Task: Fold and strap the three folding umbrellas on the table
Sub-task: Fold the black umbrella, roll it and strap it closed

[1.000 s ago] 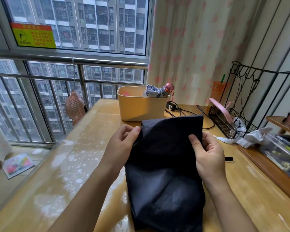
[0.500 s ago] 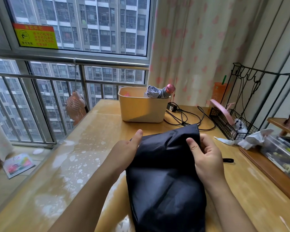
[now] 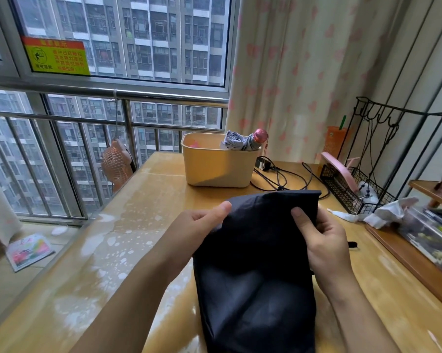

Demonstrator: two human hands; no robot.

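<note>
Hands (image 3: 199, 233) (image 3: 324, 245) — two — pinch one black umbrella (image 3: 258, 276).

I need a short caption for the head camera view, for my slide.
Both hands, left and right, grip the black umbrella canopy above the table.

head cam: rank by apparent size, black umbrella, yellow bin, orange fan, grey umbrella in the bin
1. black umbrella, though it is nearest the camera
2. yellow bin
3. orange fan
4. grey umbrella, partly hidden inside the bin
</note>
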